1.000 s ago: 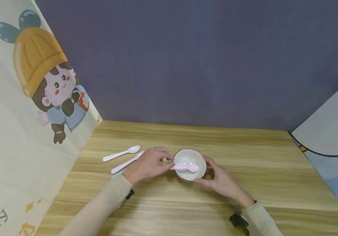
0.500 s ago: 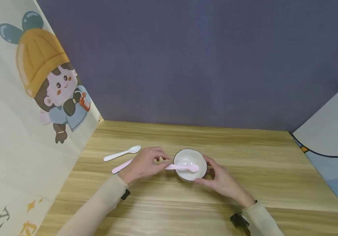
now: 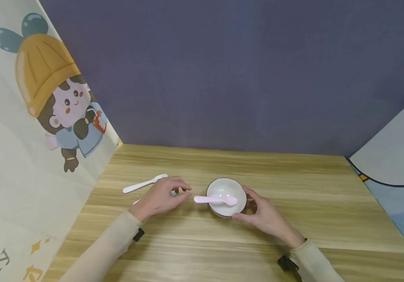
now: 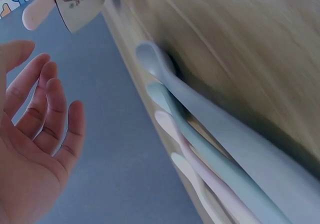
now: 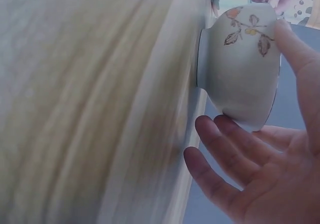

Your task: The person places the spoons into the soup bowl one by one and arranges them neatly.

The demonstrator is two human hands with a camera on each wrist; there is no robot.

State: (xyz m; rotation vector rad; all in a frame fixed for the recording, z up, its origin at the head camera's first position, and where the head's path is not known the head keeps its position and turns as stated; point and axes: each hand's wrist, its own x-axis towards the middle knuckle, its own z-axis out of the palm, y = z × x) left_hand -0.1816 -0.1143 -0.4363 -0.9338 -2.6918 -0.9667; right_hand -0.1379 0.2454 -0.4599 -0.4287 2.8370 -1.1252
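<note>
A white bowl [image 3: 220, 186] with a dark rim stands upright on the table; its outside carries a leaf pattern in the right wrist view. Across it lies a pink spoon [image 3: 213, 199], its head inside and its handle jutting over the left rim. My right hand [image 3: 262, 214] holds the bowl from the right, thumb at the near rim and fingers around the far side. Left of the handle, my left hand [image 3: 159, 196] hovers apart from it, holding nothing, fingers loosely bent. Beneath it are a white spoon [image 3: 142, 185], a second pink spoon [image 4: 200, 166], a teal spoon [image 4: 210, 149] and a grey-blue spoon [image 4: 225, 129].
The wood-grain table [image 3: 223, 250] ends at a dark blue-grey panel [image 3: 230, 78] behind. A pale panel with a cartoon figure [image 3: 69, 98] borders the left side, and another printed panel [image 3: 392, 168] borders the right.
My left hand has let go of the pink spoon's handle and drawn back to the left, over the other spoons. The bowl and my right hand stay in place.
</note>
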